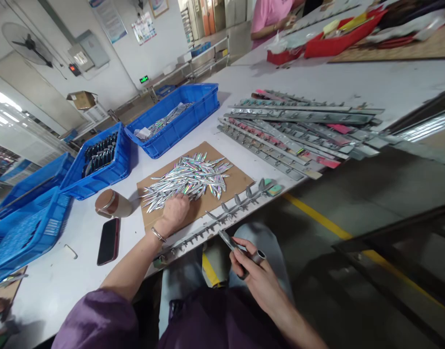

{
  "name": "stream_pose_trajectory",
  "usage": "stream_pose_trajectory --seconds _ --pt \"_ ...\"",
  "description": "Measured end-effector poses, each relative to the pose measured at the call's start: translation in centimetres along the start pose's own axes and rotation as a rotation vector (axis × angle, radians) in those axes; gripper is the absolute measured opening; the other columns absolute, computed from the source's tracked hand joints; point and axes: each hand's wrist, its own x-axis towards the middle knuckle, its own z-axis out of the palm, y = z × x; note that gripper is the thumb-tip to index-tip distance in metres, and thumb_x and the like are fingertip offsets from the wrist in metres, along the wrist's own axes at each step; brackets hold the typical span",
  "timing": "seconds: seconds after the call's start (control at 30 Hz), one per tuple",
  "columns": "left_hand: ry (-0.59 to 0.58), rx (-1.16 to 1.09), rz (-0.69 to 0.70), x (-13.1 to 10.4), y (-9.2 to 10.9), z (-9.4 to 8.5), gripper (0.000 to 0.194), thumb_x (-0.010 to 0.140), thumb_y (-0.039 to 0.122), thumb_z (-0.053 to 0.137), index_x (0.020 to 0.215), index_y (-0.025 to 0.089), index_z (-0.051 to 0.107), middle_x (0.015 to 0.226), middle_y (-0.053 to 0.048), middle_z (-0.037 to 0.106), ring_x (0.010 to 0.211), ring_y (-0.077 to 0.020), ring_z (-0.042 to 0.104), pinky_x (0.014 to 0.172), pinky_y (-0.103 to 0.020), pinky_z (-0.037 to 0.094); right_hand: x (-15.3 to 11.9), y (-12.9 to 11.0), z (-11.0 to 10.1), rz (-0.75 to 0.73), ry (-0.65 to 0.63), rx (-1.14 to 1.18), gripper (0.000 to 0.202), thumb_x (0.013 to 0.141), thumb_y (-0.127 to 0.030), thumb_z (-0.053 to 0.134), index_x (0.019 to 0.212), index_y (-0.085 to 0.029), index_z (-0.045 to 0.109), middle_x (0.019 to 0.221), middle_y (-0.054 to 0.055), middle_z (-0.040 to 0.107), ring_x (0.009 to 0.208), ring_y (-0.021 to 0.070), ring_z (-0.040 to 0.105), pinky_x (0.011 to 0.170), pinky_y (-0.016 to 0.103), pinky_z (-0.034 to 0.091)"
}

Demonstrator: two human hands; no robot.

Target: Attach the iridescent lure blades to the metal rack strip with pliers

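A pile of slim, shiny silver fish-shaped pieces (193,177) lies on a brown cardboard sheet (222,194). My left hand (176,212) reaches to the pile's near edge with its fingers curled down; the fingertips are hidden, so what they pinch cannot be made out. Along the table's front edge runs a metal strip with clips (197,237), and several grey leaf-shaped pieces (237,199) stand upright along its right part. Just below the strip, my right hand (249,266) is closed around a pliers-like metal tool (228,239), its tip pointing up-left near the clips.
Left of the cardboard are a brown cup (115,203), a phone (108,241) and blue crates (99,160). Many clip strips (302,128) are heaped at the right, some overhanging the edge. Across the table, a person in pink (268,19) stands near red trays (339,41).
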Motion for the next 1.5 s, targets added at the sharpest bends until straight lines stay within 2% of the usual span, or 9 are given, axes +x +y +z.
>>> stream_pose_trajectory --seconds 0.2,0.3,0.4,0.6,0.8,0.87,1.03,1.2,1.5 --pt "0.190 -0.801 -0.151 -2.8 -1.2 -0.4 0.025 0.092 0.025 0.057 0.109 0.015 0.072 0.070 -0.004 0.069 0.063 -0.0166 0.062 0.068 -0.028 0.050 -0.8 0.4 0.8 -0.022 0.020 0.009 0.048 0.077 -0.052 0.080 0.110 -0.021 0.064 0.070 -0.001 0.063 0.057 0.0116 0.050 0.057 0.026 0.038" --pt "0.123 -1.523 -0.178 -4.0 -0.7 -0.5 0.031 0.085 0.042 0.068 0.101 0.015 0.073 0.085 -0.007 0.073 0.076 -0.0186 0.068 0.072 -0.031 0.054 -0.7 0.5 1.7 0.028 0.014 0.130 0.046 0.075 -0.051 0.082 0.104 -0.021 0.065 0.072 0.001 0.067 0.057 0.0121 0.053 0.057 0.026 0.041" --pt "0.063 -1.885 -0.218 -4.7 0.9 0.0 0.039 0.072 0.040 0.084 0.098 0.015 0.070 0.091 -0.007 0.073 0.082 -0.0181 0.068 0.074 -0.030 0.055 -0.6 0.8 2.7 0.014 0.017 0.106 0.046 0.075 -0.049 0.083 0.107 -0.020 0.066 0.074 0.002 0.070 0.059 0.0121 0.056 0.058 0.024 0.044" --pt "0.194 -1.677 -0.317 -5.2 2.8 2.7 0.043 0.074 0.054 0.080 0.073 0.015 0.061 0.055 0.006 0.048 0.046 -0.0048 0.040 0.046 -0.019 0.032 -0.3 0.9 3.5 0.267 0.099 0.490 0.017 0.086 -0.028 0.074 0.091 -0.016 0.064 0.072 0.005 0.071 0.052 0.0079 0.055 0.051 0.018 0.045" --pt "0.213 -1.667 -0.242 -5.6 3.1 2.9 0.043 0.079 0.053 0.076 0.094 0.015 0.065 0.073 0.000 0.063 0.052 -0.0065 0.048 0.051 -0.020 0.038 0.1 0.6 3.4 0.669 0.132 0.938 0.027 0.106 -0.027 0.038 0.102 -0.012 0.060 0.079 0.006 0.071 0.051 0.0059 0.058 0.051 0.016 0.049" --pt "0.227 -1.711 -0.243 -5.6 3.3 2.6 0.043 0.077 0.052 0.079 0.095 0.016 0.062 0.079 -0.001 0.065 0.053 -0.0066 0.050 0.051 -0.020 0.040 0.2 1.2 3.8 0.567 0.092 0.805 0.023 0.104 -0.027 0.042 0.098 -0.014 0.059 0.082 0.006 0.070 0.055 0.0061 0.058 0.055 0.017 0.050" --pt "0.247 -1.630 -0.223 -5.8 3.5 2.5 0.039 0.086 0.054 0.070 0.090 0.017 0.060 0.072 0.002 0.058 0.057 -0.0072 0.049 0.056 -0.020 0.042 0.4 3.0 3.4 -0.156 0.061 -0.296 0.022 0.089 -0.035 0.064 0.108 -0.023 0.064 0.086 0.005 0.070 0.076 0.0199 0.064 0.070 0.032 0.053" --pt "0.195 -1.485 -0.119 -6.2 3.3 2.6 0.036 0.092 0.050 0.064 0.103 0.016 0.065 0.078 -0.001 0.062 0.068 -0.0124 0.058 0.069 -0.025 0.048 0.7 2.9 1.9 -0.616 -0.013 -1.151 0.035 0.094 -0.025 0.049 0.126 -0.019 0.061 0.099 0.013 0.073 0.085 0.0292 0.067 0.079 0.044 0.051" --pt "0.161 -1.247 0.056 -6.4 3.2 2.5 0.024 0.095 0.040 0.063 0.095 0.017 0.071 0.090 -0.006 0.072 0.081 -0.0169 0.066 0.079 -0.028 0.050 -0.1 2.5 1.9 -0.456 -0.001 -0.962 0.034 0.097 -0.037 0.048 0.126 -0.021 0.056 0.109 0.011 0.073 0.098 0.0290 0.069 0.084 0.042 0.052"
